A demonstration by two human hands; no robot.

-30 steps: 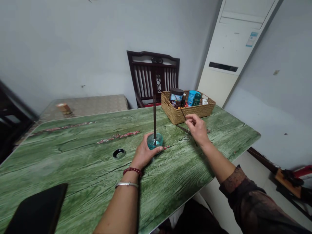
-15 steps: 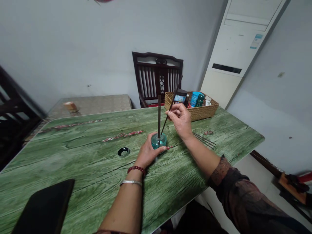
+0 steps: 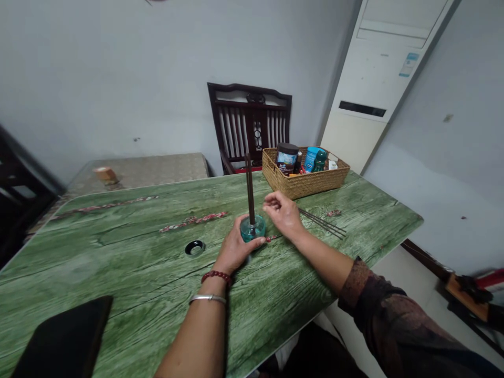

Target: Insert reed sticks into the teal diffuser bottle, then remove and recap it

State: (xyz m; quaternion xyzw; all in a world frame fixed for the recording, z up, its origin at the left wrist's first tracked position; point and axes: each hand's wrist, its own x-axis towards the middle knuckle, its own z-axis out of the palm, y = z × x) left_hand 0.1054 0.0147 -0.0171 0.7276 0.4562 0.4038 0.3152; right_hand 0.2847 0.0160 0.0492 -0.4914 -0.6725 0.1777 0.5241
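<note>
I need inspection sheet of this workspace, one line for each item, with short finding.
Surface: green wood-print table top.
Job's things: teal glass holder with upright dark sticks; loose dark sticks lie right of it.
Clutter: wicker basket holding a dark jar and bottles; black ring; black flat slab.
Hands: left hand cups the holder; right hand beside it, nothing held.
Cables: nothing seen.
Surroundings: dark wooden chair, floor-standing air conditioner.

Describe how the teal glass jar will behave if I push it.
The teal glass jar is low and wide, so it probably slides rather than tips. Its glass could chip. The tall sticks standing in it may wobble.
</note>
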